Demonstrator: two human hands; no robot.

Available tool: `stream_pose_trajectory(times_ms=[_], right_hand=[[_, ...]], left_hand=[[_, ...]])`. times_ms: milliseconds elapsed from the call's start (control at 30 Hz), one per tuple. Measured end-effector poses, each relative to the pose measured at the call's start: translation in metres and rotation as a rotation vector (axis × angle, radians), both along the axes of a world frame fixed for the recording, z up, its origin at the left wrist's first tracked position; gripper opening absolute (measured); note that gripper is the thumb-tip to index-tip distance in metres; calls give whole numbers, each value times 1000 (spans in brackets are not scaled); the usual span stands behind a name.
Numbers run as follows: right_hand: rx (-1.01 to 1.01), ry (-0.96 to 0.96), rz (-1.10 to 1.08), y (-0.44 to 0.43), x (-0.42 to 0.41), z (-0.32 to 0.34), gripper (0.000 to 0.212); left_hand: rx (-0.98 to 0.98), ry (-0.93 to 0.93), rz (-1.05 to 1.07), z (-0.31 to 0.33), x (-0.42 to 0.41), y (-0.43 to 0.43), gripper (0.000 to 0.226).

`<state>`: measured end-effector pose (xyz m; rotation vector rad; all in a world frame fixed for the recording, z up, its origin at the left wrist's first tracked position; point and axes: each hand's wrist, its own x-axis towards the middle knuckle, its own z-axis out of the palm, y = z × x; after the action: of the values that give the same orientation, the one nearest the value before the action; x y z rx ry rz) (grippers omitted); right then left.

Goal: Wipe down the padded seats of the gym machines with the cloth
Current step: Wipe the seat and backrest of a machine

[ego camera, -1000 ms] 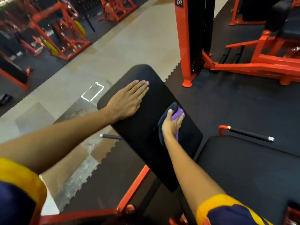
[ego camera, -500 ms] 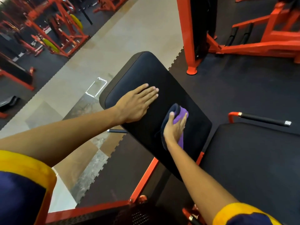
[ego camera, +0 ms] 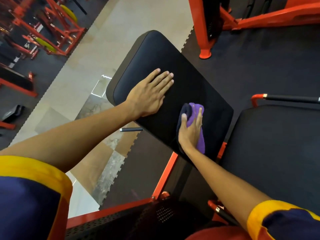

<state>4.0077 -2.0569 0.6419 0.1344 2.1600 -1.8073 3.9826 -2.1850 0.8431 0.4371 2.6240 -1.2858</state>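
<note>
Right fingers (ego camera: 200, 113): nearly straight, laid flat over the cloth, thumb spread left onto its dark fold; pressing down, nothing pinched or curled round.
Right hand (ego camera: 190, 131): drawn back along the pad over the last second, from about the middle toward the near right part.
Cloth (ego camera: 199, 141): purple and dark, bunched under the right palm, flat against the pad close to its near end, a strip showing on the right of the wrist.
Left fingers (ego camera: 164, 78): straight and together, flat on the padding, holding nothing.
Left hand (ego camera: 149, 97): resting palm down left of the cloth, apart from it; also shifted nearer than a second ago, leaving more bare padding at the far end.
Pad (ego camera: 155, 52): long, black, tilted, far end toward the tiled floor (ego camera: 138, 18); no streak or sheen plain enough to show which part has been wiped.
Second pad (ego camera: 277, 144): just right of the first, not yet touched by either hand.
Orange frame (ego camera: 165, 175): under the near end, beside the right forearm.
Meaning for the task: judged as the end of a pulling stroke on the right side of this pad; left side under the bracing hand and the neighbouring pad probably still to do.
</note>
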Motion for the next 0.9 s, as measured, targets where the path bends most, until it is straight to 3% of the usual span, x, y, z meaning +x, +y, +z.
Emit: stream_pose_trajectory(times_ms=[67,133,233,300,400,533,667,767,900], right_hand=[[-32,61,3,-14,6,32,68],[-47,378,129,-19,28,47,66],[51,770,283,-9,44,25,67],[102,919,358,5,42,-8,70],[131,950,445,27,42,-40,81],[93,921,395,11,52,-8,76],[147,1158,451,-16,62,22,74],[198,1305,425,-10,54,-9,72],[278,1365,493,18,55,-57,89]], left_hand=[[1,-6,5,0,0,-1,65],[-2,-5,0,-3,0,-4,66],[2,8,-7,-5,-1,-6,65],[5,9,-4,-4,0,-5,64],[1,1,0,-5,-1,-5,64],[-1,1,-6,-6,-1,-6,64],[-23,-38,-39,-7,-3,-4,64],[-12,-47,-21,-6,-3,-2,64],[-7,-51,0,-6,-4,-1,64]])
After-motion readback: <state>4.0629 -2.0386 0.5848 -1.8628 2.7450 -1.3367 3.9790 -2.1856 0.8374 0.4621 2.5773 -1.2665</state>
